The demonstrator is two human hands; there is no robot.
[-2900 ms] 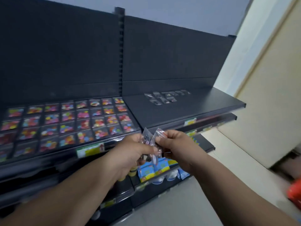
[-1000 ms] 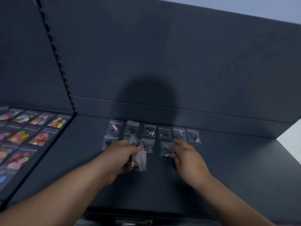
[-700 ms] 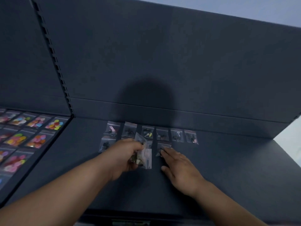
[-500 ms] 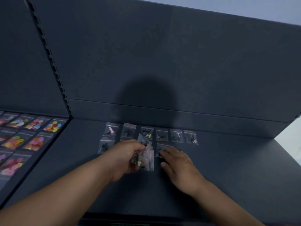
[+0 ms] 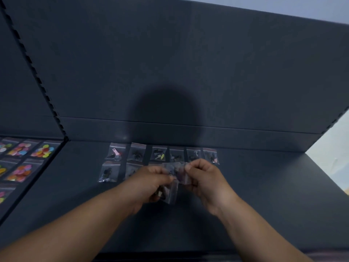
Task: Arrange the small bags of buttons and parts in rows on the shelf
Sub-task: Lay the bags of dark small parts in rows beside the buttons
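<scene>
Head camera has the action dead centre: a clutch of small bags (image 5: 171,192) hangs in the curled fingers of the left hand (image 5: 151,183), and the right hand (image 5: 204,178) pinches the top bag (image 5: 179,172) by its edge, apparently peeling it off the bunch. That bag lies stretched sideways between the two hands, just above the shelf (image 5: 264,195) and just in front of the laid-out bags. Behind it the back row (image 5: 176,155) shows six bags side by side; the front row (image 5: 108,172) starts at the left, its right end hidden by the hands. Judging by that, the next place lies to the right, so the right hand is the nearer one. Colourful button bags (image 5: 20,161) fill the neighbouring bay.
</scene>
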